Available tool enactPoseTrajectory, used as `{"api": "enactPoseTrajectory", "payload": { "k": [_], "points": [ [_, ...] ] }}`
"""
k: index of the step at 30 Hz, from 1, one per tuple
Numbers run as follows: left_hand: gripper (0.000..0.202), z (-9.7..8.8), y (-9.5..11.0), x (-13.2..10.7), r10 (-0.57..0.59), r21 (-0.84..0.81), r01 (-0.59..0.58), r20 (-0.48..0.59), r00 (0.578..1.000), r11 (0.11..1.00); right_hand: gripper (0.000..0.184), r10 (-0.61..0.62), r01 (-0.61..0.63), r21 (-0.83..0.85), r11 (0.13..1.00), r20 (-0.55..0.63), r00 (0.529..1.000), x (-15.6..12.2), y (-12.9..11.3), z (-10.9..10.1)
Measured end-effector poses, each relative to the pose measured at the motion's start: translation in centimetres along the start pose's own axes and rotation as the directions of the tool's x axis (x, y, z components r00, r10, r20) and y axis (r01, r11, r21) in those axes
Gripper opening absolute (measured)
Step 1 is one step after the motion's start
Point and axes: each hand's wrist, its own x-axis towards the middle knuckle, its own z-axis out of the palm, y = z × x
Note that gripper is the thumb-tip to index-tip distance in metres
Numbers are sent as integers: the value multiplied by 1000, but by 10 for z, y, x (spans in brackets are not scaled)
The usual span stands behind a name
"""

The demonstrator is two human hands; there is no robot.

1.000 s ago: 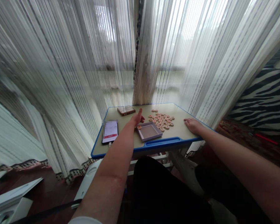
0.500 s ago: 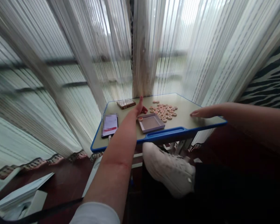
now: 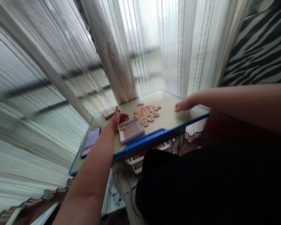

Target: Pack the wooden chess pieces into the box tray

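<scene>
My left hand (image 3: 118, 117) is just behind the far left corner of a shallow box tray (image 3: 132, 139). Its thumb points up and its fingers stretch to the right, holding nothing. One round Chinese chess piece (image 3: 122, 127) with a red mark lies in that corner of the tray. Beyond and right of the tray, several more Chinese chess pieces (image 3: 148, 112) are spread in a loose cluster on the table. My right hand (image 3: 186, 103) rests low at the table's right side, apart from the pieces, with fingers stretched out and nothing in them.
A flat box (image 3: 108, 112) stands behind my left hand. A phone (image 3: 91, 142) with a lit screen lies at the left edge. The table (image 3: 164, 98) has a raised blue rim with a groove (image 3: 146, 137) in front. Striped curtains (image 3: 152, 47) hang close behind it.
The view has swung right and tilted, so the table sits further left. My left hand's fingers show more spread out. The tray still holds one piece.
</scene>
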Motion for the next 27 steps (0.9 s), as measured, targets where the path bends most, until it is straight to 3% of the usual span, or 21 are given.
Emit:
{"api": "enactPoseTrajectory", "payload": {
  "k": [4,9,15,18,24,27],
  "points": [
    [85,-13,3,-7,38,-132,-31,50,998,991,59,-41,41,-8,999,-7,999,20,-39,4],
    [77,-16,3,-8,13,-190,7,104,995,982,58,28,-20,-86,996,90,996,40,-72,-4],
    [76,-9,1,-6,-16,-145,27,78,997,989,57,-60,60,-97,993,11,998,30,-63,6],
    [73,-3,4,-3,-35,-90,40,55,998,995,58,-74,76,-103,992,17,997,27,-57,11],
    [68,9,11,12,-116,-31,116,-8,993,993,56,-227,231,-99,968,55,972,17,-45,4],
    [67,8,9,16,-77,-108,75,-20,997,991,56,-247,255,-123,959,76,966,16,-40,4]
  ]
}}
